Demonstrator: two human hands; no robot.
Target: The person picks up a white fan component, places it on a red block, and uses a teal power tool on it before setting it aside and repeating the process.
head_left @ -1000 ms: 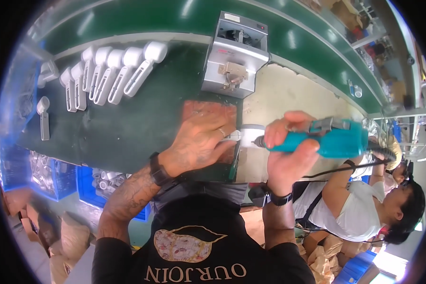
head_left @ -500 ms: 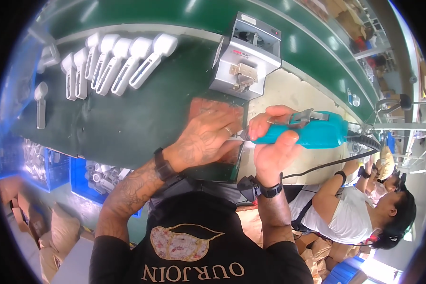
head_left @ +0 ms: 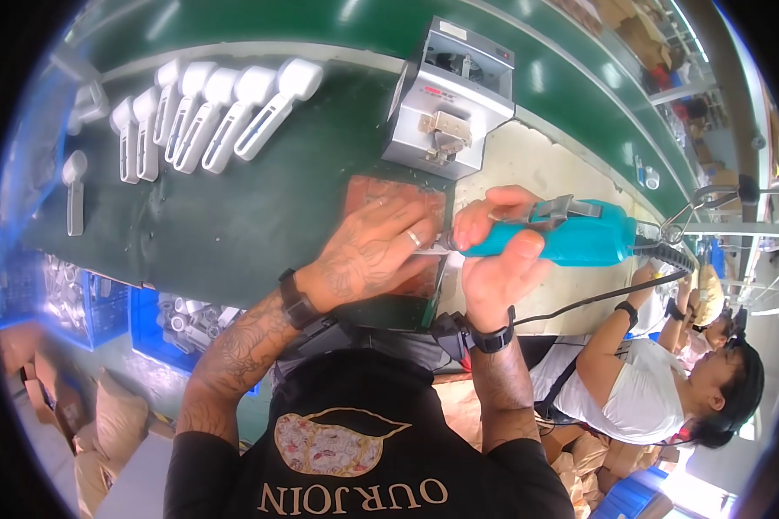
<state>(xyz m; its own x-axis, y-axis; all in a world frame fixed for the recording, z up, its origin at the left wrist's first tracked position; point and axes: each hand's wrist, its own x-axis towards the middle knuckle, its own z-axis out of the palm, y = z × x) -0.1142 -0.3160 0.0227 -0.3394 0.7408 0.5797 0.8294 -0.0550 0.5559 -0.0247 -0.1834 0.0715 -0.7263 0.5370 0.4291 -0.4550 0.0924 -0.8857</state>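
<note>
My right hand [head_left: 504, 251] is wrapped round a teal electric screwdriver [head_left: 584, 233], held level with its tip pointing left. The tip ends close to the fingers of my left hand [head_left: 385, 242]. That hand is closed, palm down, over a reddish-brown pad [head_left: 359, 192] on the bench. A sliver of a pale part shows at its fingertips beside the tip; the rest is hidden under the hand. At the upper left, several white long-handled parts with round heads [head_left: 273, 112] lie in a slanted row. One more such part [head_left: 74, 195] lies apart, farther left.
A grey metal machine [head_left: 450, 104] stands on the bench beyond my hands. The screwdriver's black cable [head_left: 597, 298] loops off to the right. Blue crates [head_left: 160, 333] of small grey parts are at the lower left. Another person [head_left: 632, 381] works at my right.
The screwdriver and my right hand have shifted very slightly upward. My left hand stays over the pad. The neighbouring person's arm and head have moved a little.
</note>
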